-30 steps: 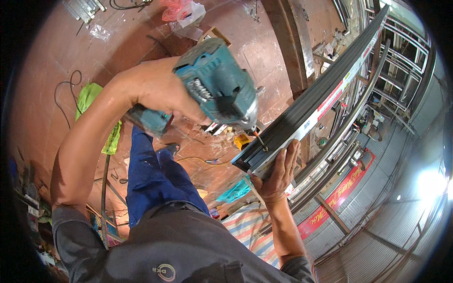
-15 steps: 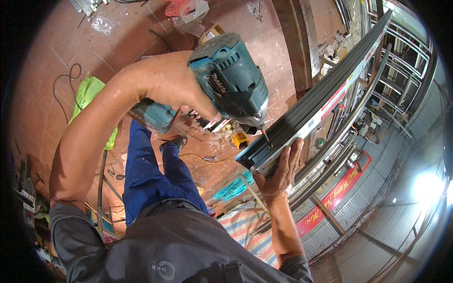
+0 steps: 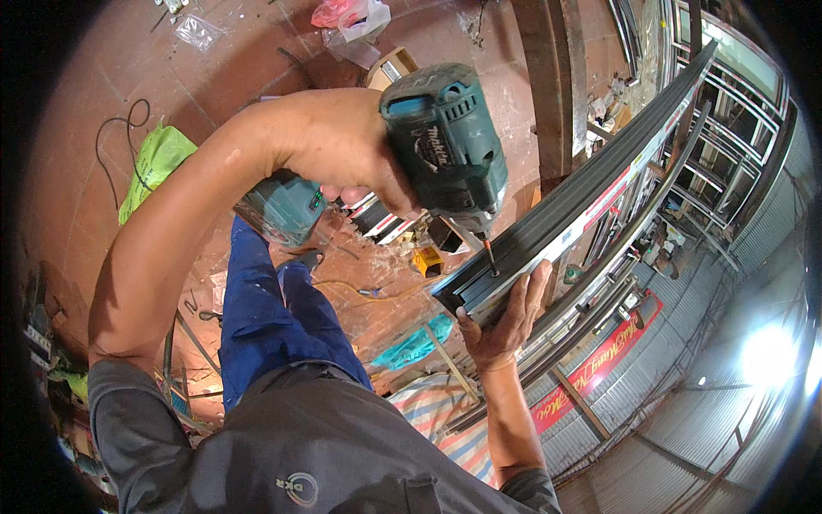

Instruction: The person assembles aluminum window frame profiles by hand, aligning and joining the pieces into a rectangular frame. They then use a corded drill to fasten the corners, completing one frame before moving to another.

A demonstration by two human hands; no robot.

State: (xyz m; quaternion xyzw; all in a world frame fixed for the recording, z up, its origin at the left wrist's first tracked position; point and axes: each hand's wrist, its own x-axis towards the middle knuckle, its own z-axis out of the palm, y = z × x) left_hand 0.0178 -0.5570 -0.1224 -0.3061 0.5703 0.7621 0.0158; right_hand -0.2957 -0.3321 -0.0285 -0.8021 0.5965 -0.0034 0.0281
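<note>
My left hand (image 3: 364,158) is wrapped round the grip of a teal cordless drill driver (image 3: 454,150), whose battery (image 3: 287,210) shows beside my wrist. Its thin bit (image 3: 489,250) points down and meets the top face of a long dark metal profile (image 3: 591,193) close to its near end. A small screw head seems to sit under the tip, too small to be sure. Cupped against the profile's near end is my right hand (image 3: 509,321), thumb at the end and fingers along the light, labelled side. From there the profile runs up to the far right.
Long metal bars (image 3: 591,308) lie to the right, with framed panels (image 3: 728,128) beyond. A dark upright beam (image 3: 548,86) stands behind the profile. On the tiled floor are a green bag (image 3: 158,163), a yellow object (image 3: 426,261), a teal cloth (image 3: 413,343) and cables.
The drill body has shifted right and stands slightly more upright over the profile, with its bit still at the same spot. My right hand keeps its hold.
</note>
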